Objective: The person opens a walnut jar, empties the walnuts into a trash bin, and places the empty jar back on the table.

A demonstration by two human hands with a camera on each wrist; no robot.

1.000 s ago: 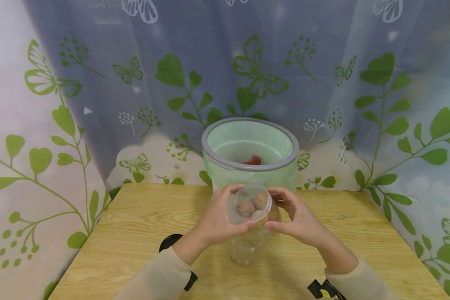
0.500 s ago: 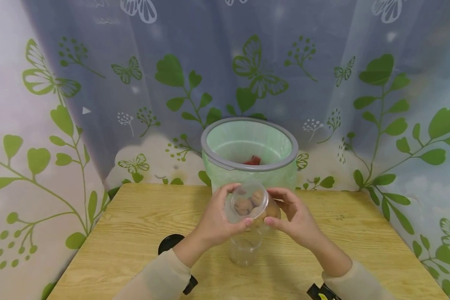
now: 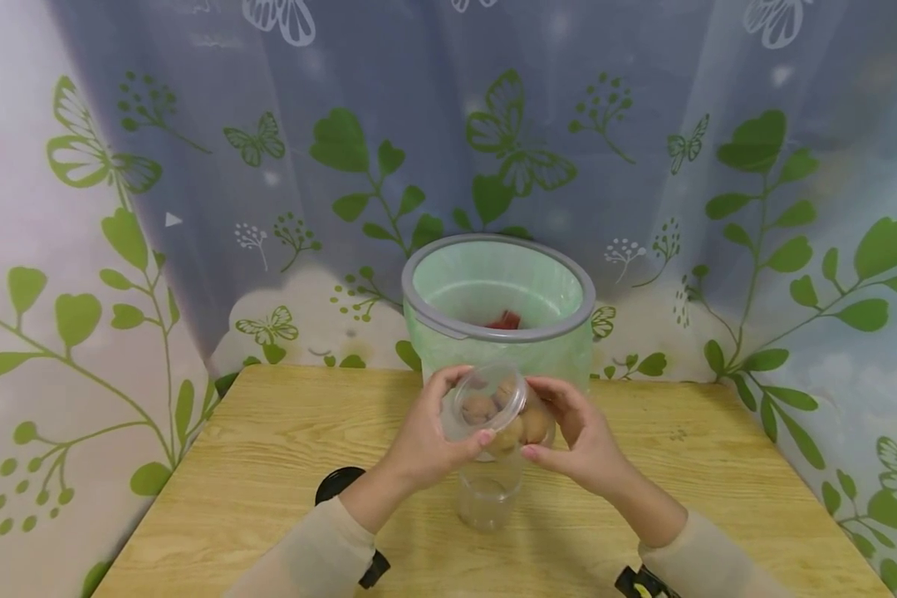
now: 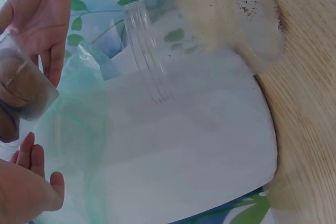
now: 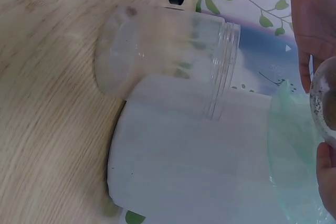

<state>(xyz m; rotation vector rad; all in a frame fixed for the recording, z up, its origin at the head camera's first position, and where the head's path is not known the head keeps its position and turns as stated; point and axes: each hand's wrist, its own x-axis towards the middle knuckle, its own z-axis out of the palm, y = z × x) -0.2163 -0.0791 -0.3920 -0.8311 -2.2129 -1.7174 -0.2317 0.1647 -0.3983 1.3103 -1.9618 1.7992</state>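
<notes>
Both hands are holding one clear plastic jar of walnuts [image 3: 497, 409] in the air, just above a second, empty clear jar [image 3: 487, 497] that is standing upright and open on the wooden table [image 3: 269, 448]. The left hand [image 3: 426, 440] is curling its thumb and fingers round the near end of the held jar, and the right hand [image 3: 579, 436] is wrapping round its far side, so each hand is gripping that jar firmly. It is lying tipped on its side with one round end facing the camera, and several brown walnuts are showing through the plastic. Judging from this, the transfer looks barely begun: the lower jar is holding nothing visible in the head view, and both wrist views are showing it [image 4: 205, 30] [image 5: 168, 51] bare inside. Whether the held jar is already open or is carrying a clear lid is hard to tell, since the plastic is blurring the rim. What seems left is getting the nuts down into the empty jar. A black lid [image 3: 334, 484] is lying on the table beside the left forearm, and a grey-rimmed bin with a green liner [image 3: 497, 303] is standing behind the hands.
</notes>
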